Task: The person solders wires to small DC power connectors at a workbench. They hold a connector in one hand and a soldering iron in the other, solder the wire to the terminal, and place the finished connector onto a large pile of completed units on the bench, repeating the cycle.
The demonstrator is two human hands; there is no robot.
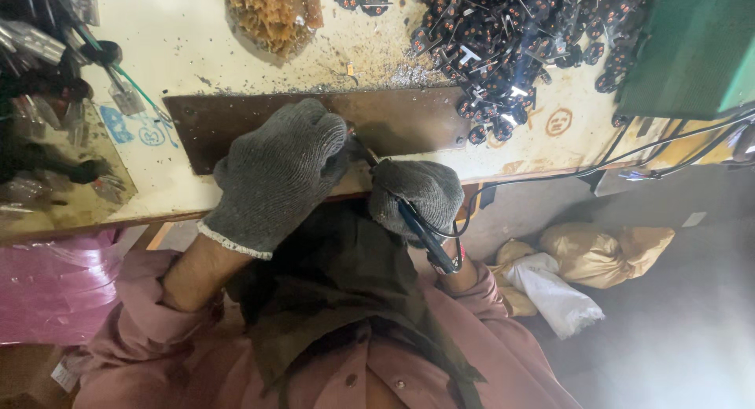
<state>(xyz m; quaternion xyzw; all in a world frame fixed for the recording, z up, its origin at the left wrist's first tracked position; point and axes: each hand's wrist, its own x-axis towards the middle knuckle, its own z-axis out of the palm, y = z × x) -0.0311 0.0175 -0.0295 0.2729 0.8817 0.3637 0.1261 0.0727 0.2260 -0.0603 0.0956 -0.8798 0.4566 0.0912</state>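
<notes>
Both my hands wear grey knit gloves and meet at the near edge of a brown metal plate [409,119] fixed on the workbench. My left hand [275,173] is closed over a small part that its fingers hide. In my right hand [417,193] is a dark soldering iron [425,236]; its tip points up toward my left fingertips and its black cord loops off to the right.
A heap of small black parts with copper spots [519,39] lies at the back right of the bench [236,39]. A bag of orange pieces [271,12] sits at the back. A green box [692,47] stands at right. Metal clips [47,55] lie at left. Sacks [605,252] lie on the floor.
</notes>
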